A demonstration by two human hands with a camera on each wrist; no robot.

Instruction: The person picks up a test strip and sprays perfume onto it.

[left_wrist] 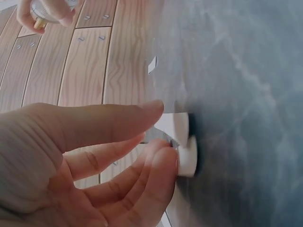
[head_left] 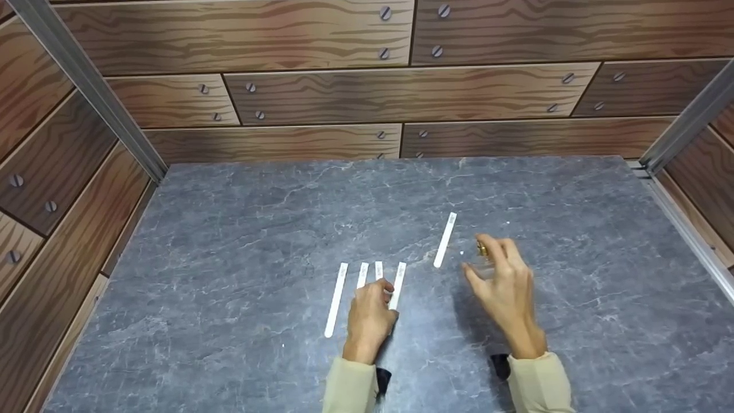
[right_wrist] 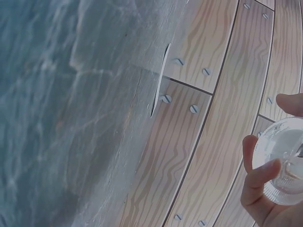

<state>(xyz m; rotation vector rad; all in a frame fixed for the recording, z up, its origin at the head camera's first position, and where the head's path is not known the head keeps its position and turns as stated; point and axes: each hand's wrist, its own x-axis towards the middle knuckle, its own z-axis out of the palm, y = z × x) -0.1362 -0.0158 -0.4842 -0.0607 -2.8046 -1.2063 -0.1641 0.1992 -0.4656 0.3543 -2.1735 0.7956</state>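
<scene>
In the head view my left hand [head_left: 370,318] is over a row of flat white strips with rounded near ends and print at the far ends. Its thumb and fingertips pinch the rightmost white strip [head_left: 399,281] by its edges, and the fingers touch a neighbouring strip [left_wrist: 187,163]. The second and third strips are partly hidden beneath that hand. Raised above the table, my right hand [head_left: 507,287] grips a small clear round object [right_wrist: 277,156] with a ribbed rim and a gold part; its exact kind cannot be told.
Leftmost in the row lies another white strip [head_left: 336,301]. One more separate strip [head_left: 445,241] lies farther back, left of the right hand. A tiny white speck [head_left: 461,252] is beside it. Wood-patterned walls [head_left: 321,97] and metal posts border the grey marbled table [head_left: 229,229].
</scene>
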